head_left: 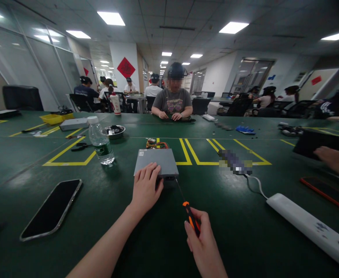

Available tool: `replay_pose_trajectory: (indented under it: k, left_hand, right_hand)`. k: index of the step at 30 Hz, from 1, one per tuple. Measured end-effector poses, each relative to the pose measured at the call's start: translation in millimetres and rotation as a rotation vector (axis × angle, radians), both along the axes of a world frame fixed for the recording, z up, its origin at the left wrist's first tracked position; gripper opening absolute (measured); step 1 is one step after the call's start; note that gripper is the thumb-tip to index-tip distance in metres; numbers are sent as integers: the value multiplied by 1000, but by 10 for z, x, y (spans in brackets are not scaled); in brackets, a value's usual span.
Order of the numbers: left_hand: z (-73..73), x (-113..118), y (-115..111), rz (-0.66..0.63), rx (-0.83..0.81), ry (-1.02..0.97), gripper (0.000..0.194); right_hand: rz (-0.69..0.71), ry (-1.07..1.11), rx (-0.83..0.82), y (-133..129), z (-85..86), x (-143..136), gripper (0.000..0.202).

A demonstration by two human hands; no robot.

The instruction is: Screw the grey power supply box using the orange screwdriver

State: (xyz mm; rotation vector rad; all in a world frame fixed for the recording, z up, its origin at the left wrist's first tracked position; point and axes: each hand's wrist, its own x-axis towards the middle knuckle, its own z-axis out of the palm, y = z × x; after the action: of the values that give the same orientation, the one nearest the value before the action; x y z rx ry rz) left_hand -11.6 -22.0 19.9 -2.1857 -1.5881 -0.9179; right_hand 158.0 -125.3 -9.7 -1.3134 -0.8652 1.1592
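A grey metal computer power supply (165, 160) lies on the green table in front of me, with a bundle of coloured wires (157, 144) at its far side. My left hand (147, 185) grips its near left part, fingers on the top face and thumb at the front edge. In my right hand (199, 231) is a screwdriver (188, 212) with an orange and black handle, the fingers wrapped round it. The screwdriver's thin shaft points up and away, and its tip meets the power supply's near right corner. Whether it sits in a screw is too small to tell.
To the left are a phone (53, 208), a water bottle (101, 144) and a metal bowl (115, 131). A white power strip (308, 229) with a cable lies on the right. A co-worker (173, 100) sits opposite; another person's hand (335, 162) is at the right edge.
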Motion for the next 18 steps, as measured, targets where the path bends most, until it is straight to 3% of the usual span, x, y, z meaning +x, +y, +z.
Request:
replay_pose_trajectory:
  k: [3, 9, 14, 18]
  left_hand:
    - [-2, -4, 0, -4, 6, 3, 34]
    - [-18, -8, 4, -2, -1, 7, 35]
    - [-17, 2, 0, -10, 20, 16, 34]
    - [-15, 3, 1, -14, 47, 14, 34]
  right_hand:
    - [-4, -328, 83, -5, 27, 6, 29]
    - [-51, -746, 226, -19, 135, -14, 30]
    - [-89, -861, 299, -14, 201, -66, 26]
    - [-32, -939, 364, -56, 134, -156, 25]
